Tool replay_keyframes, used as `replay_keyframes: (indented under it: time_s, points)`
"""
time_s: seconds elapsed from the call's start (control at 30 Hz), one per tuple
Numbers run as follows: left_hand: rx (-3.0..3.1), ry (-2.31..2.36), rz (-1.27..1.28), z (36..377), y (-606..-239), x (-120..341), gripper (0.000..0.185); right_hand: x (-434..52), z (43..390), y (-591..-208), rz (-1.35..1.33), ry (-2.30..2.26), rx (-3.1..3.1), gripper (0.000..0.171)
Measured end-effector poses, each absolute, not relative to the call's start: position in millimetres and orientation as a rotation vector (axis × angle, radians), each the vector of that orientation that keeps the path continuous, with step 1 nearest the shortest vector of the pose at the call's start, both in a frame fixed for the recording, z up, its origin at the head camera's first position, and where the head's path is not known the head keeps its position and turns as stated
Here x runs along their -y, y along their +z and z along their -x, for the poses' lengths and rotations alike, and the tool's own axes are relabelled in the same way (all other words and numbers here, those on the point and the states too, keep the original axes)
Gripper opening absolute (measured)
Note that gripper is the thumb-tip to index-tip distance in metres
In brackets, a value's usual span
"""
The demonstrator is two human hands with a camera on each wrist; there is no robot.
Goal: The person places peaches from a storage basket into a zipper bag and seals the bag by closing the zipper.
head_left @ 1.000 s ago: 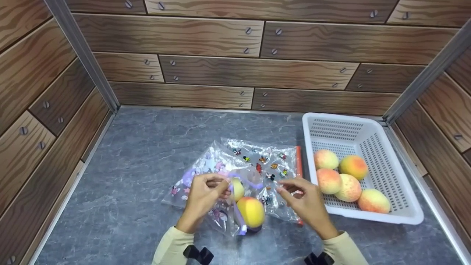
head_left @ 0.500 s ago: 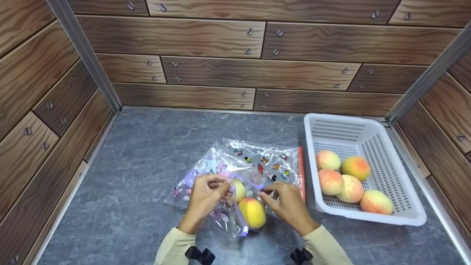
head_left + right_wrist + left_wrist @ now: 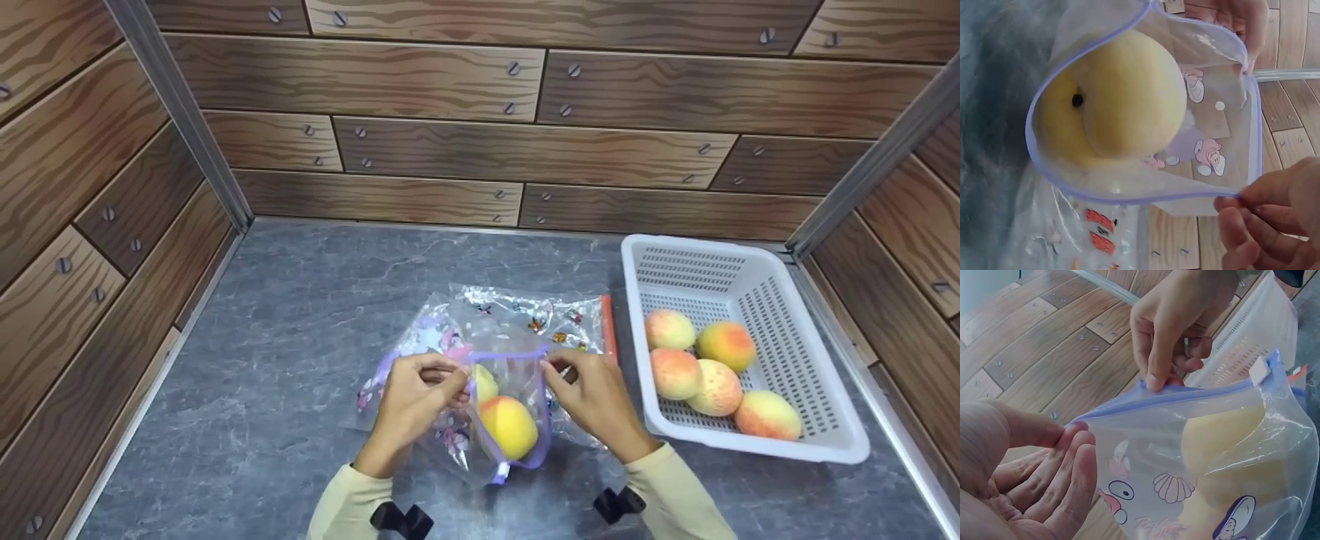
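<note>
Two hands are holding the zip bag open above the counter: left hand and right hand are each pinching its purple rim. Peaches are sitting inside; keeping the rim taut and level seems wise.

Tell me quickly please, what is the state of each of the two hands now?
Left hand: closed, pinching the left rim of the purple-edged zip bag.
Right hand: closed, pinching the right rim of the same bag, whose mouth stands open.
</note>
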State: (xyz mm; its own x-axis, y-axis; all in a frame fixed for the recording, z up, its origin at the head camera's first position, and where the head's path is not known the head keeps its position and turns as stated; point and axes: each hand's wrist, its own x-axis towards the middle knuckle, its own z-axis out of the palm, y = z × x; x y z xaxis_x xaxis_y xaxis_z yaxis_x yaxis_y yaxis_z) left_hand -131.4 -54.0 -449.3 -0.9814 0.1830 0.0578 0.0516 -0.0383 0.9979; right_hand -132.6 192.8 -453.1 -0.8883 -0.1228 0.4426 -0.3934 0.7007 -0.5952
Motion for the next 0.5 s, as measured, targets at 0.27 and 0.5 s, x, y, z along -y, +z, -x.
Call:
replay_keyframes:
  time_s: [0.27,0.5]
  points:
    - [-2.149,2.201,-0.33,126,-430,56,0.013,-189,147,-427,-0.503,0.998,2.413,0.003]
    - [-2.147,2.232,-0.371,124,-413,59,0.014,-186,157,-405,-0.544,0.967,2.345,0.003]
